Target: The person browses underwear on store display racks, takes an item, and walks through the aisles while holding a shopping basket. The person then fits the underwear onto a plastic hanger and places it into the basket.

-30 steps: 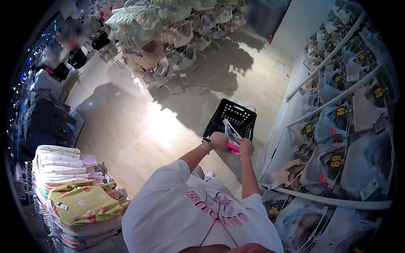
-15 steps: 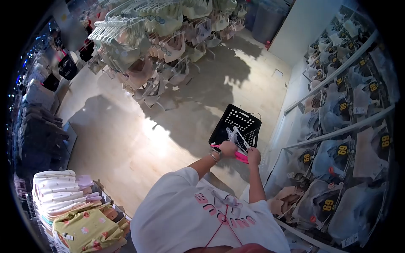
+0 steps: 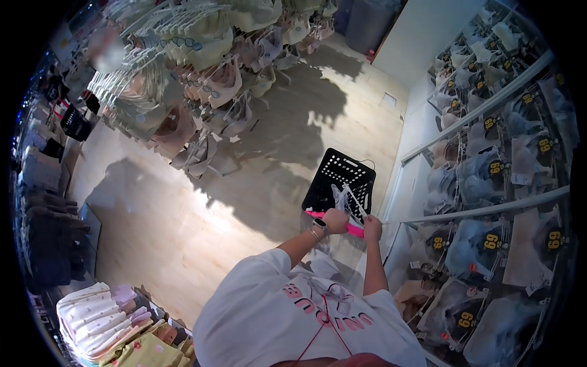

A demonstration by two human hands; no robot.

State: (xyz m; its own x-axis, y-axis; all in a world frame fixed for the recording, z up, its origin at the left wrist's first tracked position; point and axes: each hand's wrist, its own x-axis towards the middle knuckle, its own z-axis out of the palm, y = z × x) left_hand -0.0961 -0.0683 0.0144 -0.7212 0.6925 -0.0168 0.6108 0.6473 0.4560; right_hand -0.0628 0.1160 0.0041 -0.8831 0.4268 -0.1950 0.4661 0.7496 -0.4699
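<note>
A black perforated shopping basket (image 3: 330,177) with a bright pink handle (image 3: 354,231) is in front of me, tilted. My left hand (image 3: 335,221), with a watch at the wrist, is closed over the near side of the basket beside the pink handle; what its curled fingers grip is hidden. My right hand (image 3: 372,228) pinches the end of a white hanger (image 3: 355,199) that slants over the basket's opening. A pale, thin garment (image 3: 338,199) hangs beside the hanger, between the basket wall and my left hand.
Racks of pale bras on hangers (image 3: 214,79) stand ahead to the left. Along the right are shelves (image 3: 489,208) of bras with "69" tags. Folded clothes (image 3: 98,318) are stacked at lower left, and a grey bin (image 3: 370,27) stands at the far end of the light floor (image 3: 147,232).
The racks and the right shelves have shifted leftward in view, and the folded stack sits lower. Both hands stay at the basket, slightly further right, with the hanger still in my right hand.
</note>
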